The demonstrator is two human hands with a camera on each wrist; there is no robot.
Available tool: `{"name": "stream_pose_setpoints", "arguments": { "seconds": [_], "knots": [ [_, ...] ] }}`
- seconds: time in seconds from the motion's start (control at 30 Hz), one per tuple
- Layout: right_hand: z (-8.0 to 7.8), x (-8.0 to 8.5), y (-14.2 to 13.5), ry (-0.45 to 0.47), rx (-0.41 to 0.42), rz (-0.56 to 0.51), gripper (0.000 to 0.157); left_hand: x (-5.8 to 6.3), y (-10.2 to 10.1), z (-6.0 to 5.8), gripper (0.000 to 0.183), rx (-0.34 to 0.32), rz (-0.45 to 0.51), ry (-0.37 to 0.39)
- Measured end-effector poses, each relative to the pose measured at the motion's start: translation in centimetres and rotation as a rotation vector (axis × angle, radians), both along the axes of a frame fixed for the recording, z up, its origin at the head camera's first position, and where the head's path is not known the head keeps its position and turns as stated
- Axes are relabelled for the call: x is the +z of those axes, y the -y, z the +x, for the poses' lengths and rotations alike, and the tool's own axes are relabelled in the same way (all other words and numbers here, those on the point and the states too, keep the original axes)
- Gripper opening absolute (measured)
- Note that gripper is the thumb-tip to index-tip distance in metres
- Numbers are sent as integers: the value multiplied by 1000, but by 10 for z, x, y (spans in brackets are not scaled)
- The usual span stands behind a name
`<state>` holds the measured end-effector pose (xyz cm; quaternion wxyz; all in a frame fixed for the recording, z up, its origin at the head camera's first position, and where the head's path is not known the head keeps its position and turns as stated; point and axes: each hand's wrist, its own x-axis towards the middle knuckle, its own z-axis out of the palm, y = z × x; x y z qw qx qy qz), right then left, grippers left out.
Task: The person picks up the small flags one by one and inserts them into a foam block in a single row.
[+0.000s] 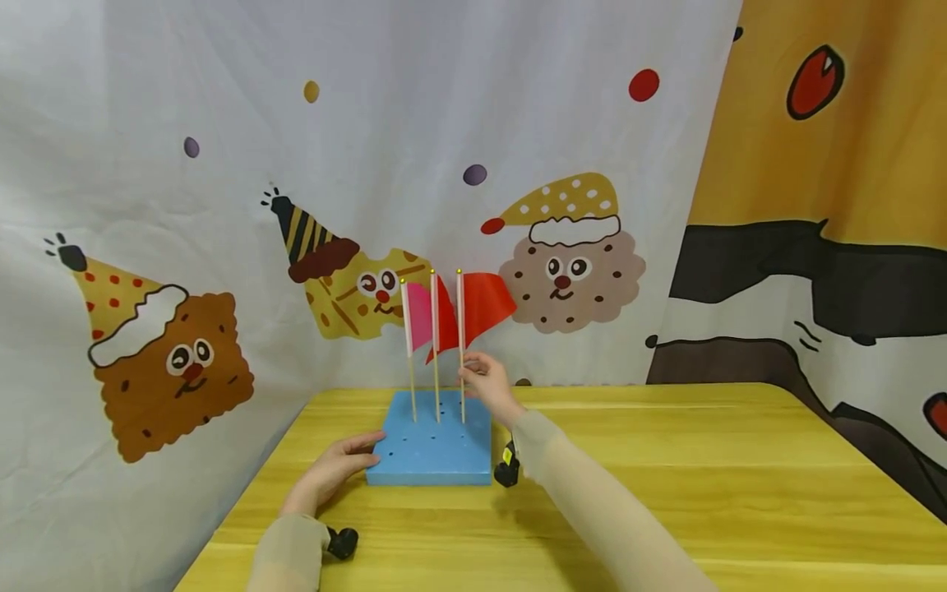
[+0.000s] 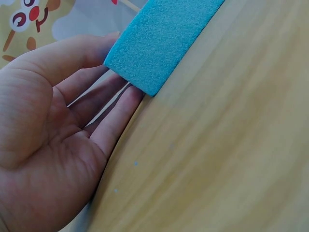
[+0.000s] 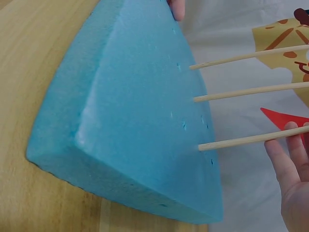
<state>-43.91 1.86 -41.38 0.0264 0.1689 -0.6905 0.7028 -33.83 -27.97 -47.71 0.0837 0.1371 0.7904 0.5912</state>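
A blue foam block (image 1: pixel 429 462) with small holes in its top lies on the table. Three flags on thin wooden sticks stand upright in it: a pink flag (image 1: pixel 419 319), a red flag (image 1: pixel 447 316) in the middle and another red flag (image 1: pixel 487 306) on the right. My right hand (image 1: pixel 488 385) pinches the right flag's stick (image 3: pixel 241 140) between thumb and fingers, above the block. At the block's left edge, my left hand (image 1: pixel 334 470) rests with fingers extended against its side. In the left wrist view those fingers (image 2: pixel 118 106) touch the foam corner.
The wooden table (image 1: pixel 666 485) extends to the right of the block. Behind it hangs a white curtain (image 1: pixel 414 107) printed with cartoon biscuits. A black wrist camera (image 1: pixel 506 467) shows below the right wrist, another black camera (image 1: pixel 343 543) beside the left sleeve.
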Motion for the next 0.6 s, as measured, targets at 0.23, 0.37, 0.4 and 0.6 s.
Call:
{"name": "stream_pose_setpoints", "arguments": {
  "seconds": [0.23,0.37,0.4,0.6],
  "knots": [
    [3,5,-2,5,33,-7,25,-1,0,0,57,-4,2,2],
    [14,17,-6,7,67,-7,27,-2,1,-1,57,-2,8,-2],
    [17,20,-7,8,73,-3,27,-2,1,-1,57,0,6,-2],
    [22,26,-10,15,84,21,31,-1,0,-1,57,7,5,-2]
  ]
}}
